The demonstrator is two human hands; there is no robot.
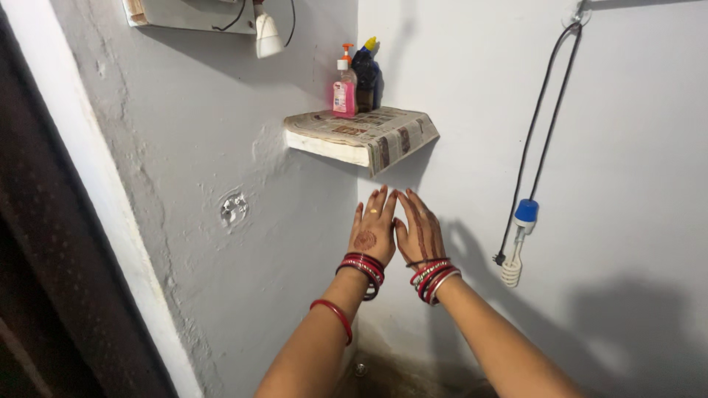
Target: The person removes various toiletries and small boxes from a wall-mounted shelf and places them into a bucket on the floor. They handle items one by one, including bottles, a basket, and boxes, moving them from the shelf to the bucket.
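Observation:
My left hand (372, 227) and my right hand (419, 230) are raised side by side in the room's corner, fingers straight and pointing up, holding nothing. Both wrists carry red bangles. Just above the fingertips juts a corner shelf (361, 136) covered with newspaper. On it stand a pink pump bottle (344, 90) and a dark blue bottle with a yellow cap (366, 74). The hands are below the shelf and do not touch it.
An immersion heater rod (518, 247) with a blue top hangs by its black cord (546, 110) on the right wall. A white lamp (267, 33) and a board sit high on the left wall. A dark door frame (51, 243) runs along the left.

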